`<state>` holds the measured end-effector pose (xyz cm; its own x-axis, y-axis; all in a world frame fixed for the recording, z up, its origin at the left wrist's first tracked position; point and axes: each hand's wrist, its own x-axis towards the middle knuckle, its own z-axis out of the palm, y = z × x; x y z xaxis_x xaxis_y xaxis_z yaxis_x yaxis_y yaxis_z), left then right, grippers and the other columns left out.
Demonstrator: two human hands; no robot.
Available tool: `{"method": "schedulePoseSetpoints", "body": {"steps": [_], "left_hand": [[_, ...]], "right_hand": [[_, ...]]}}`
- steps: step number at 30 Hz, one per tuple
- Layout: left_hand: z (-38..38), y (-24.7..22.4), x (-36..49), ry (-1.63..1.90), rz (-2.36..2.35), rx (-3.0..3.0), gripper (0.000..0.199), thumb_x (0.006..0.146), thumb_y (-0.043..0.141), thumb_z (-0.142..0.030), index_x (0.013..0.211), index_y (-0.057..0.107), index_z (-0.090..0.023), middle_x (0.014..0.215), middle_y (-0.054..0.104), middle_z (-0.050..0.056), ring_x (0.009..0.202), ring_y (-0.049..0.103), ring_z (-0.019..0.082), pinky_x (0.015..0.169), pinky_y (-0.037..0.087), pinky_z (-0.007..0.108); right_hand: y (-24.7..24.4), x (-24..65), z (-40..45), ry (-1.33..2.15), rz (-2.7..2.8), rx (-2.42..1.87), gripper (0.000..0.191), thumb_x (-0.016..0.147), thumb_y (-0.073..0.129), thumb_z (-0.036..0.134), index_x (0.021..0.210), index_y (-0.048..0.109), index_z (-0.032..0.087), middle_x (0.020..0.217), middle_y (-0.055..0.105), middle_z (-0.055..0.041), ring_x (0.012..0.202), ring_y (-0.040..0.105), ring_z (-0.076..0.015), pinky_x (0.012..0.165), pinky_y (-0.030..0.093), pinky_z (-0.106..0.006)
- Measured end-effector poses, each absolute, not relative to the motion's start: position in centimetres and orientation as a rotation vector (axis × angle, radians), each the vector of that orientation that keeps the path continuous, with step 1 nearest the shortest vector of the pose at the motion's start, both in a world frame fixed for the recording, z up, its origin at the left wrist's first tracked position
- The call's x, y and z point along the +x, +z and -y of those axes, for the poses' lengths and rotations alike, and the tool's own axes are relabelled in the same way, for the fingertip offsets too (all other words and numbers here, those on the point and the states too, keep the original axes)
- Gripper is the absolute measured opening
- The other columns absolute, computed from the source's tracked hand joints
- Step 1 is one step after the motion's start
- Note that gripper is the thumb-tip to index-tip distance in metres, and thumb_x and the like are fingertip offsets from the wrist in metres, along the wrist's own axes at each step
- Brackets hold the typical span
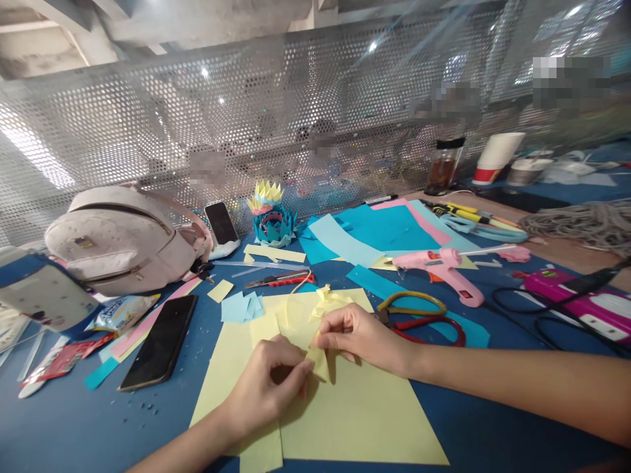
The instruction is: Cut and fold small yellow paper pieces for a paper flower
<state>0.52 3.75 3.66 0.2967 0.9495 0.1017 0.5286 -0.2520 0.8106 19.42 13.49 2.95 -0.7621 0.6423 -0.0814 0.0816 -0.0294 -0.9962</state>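
A small piece of yellow paper is pinched between both hands over large yellow sheets on the blue table. My left hand grips its left side with thumb and forefinger. From the right, my right hand pinches its upper edge with closed fingertips. Just beyond the hands lie folded yellow paper pieces. Several light blue paper squares rest at the sheet's upper left corner. Scissors with yellow and red handles lie beside my right hand.
A pink glue gun and magenta power strip with black cords lie right. A red cutter and layered paper flower stand beyond the sheets. Left are a phone, backpack and snack packet.
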Motion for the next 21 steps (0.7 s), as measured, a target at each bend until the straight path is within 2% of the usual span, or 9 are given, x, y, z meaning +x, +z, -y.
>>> {"method": "schedulePoseSetpoints", "body": {"steps": [3, 8, 14, 18, 21], "left_hand": [[-3.78, 3.54, 0.45, 0.793, -1.321, 1.894, 0.051, 0.1, 0.043, -0.034, 0.052, 0.046, -0.018, 0.054, 0.055, 0.001, 0.062, 0.049, 0.014, 0.067, 0.036, 0.027], [-3.86, 3.8, 0.54, 0.783, -1.327, 1.878, 0.052, 0.101, 0.042, -0.035, 0.052, 0.046, -0.018, 0.054, 0.056, 0.002, 0.063, 0.049, 0.015, 0.067, 0.036, 0.029], [-3.61, 4.18, 0.78, 0.751, -1.31, 1.876, 0.054, 0.101, 0.044, -0.037, 0.05, 0.043, -0.019, 0.054, 0.054, 0.003, 0.064, 0.048, 0.016, 0.067, 0.035, 0.03], [-3.53, 4.18, 0.76, 0.761, -1.317, 1.845, 0.055, 0.1, 0.046, -0.039, 0.049, 0.045, -0.019, 0.052, 0.053, 0.003, 0.065, 0.049, 0.016, 0.068, 0.036, 0.029], [-3.65, 3.9, 0.64, 0.807, -1.336, 1.77, 0.055, 0.102, 0.045, -0.043, 0.053, 0.05, -0.018, 0.057, 0.056, 0.003, 0.064, 0.052, 0.015, 0.065, 0.038, 0.027]], "right_hand": [[3.09, 19.54, -13.53, 1.819, 1.846, -0.725, 0.041, 0.076, 0.082, 0.051, 0.074, 0.07, 0.013, 0.059, 0.06, 0.0013, 0.042, 0.04, -0.0052, 0.04, 0.027, -0.02], [3.3, 19.71, -13.18, 1.771, 1.835, -0.646, 0.04, 0.082, 0.078, 0.05, 0.071, 0.066, 0.014, 0.052, 0.051, 0.0048, 0.044, 0.039, -0.0061, 0.041, 0.027, -0.02], [3.37, 19.85, -13.23, 1.776, 1.859, -0.657, 0.039, 0.087, 0.072, 0.052, 0.083, 0.067, 0.014, 0.067, 0.063, -0.0002, 0.045, 0.041, -0.0054, 0.042, 0.028, -0.02], [3.4, 19.84, -13.23, 1.757, 1.838, -0.668, 0.041, 0.087, 0.072, 0.053, 0.079, 0.063, 0.014, 0.068, 0.062, -0.0006, 0.046, 0.039, -0.0048, 0.043, 0.029, -0.019], [3.4, 19.87, -13.12, 1.8, 1.807, -0.632, 0.042, 0.088, 0.07, 0.056, 0.091, 0.06, 0.015, 0.075, 0.061, 0.0009, 0.049, 0.044, -0.0051, 0.043, 0.031, -0.019]]}}
